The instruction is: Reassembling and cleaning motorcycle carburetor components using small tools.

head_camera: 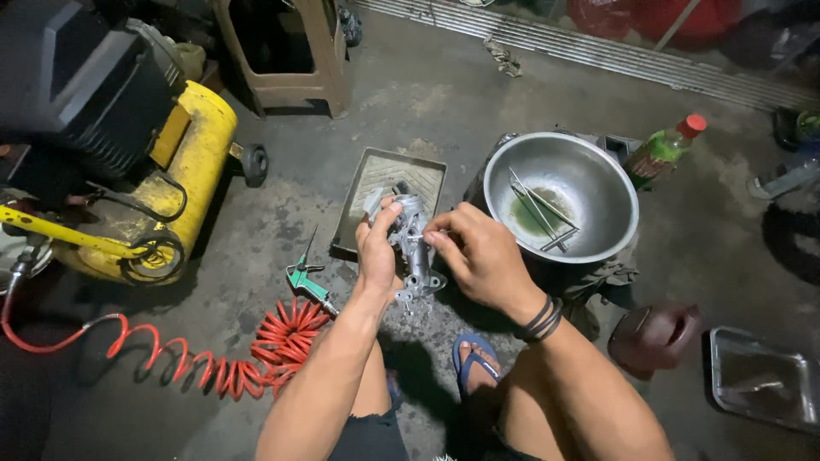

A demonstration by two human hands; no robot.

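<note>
Head view shows the left hand (378,256) clasping a grey cast-metal carburetor body (412,248) upright above the concrete floor (444,102), between a shallow metal tray (376,171) and a steel bowl (615,192). The right hand (483,256) pinches at its side with the fingertips; working a small part there probably wants a steady left grip and the casting kept over the tray.

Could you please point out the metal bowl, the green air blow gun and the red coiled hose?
metal bowl (512,183), head view, left inner wall.
green air blow gun (304,280), head view, its body.
red coiled hose (282,337), head view, bunched coils.
</note>
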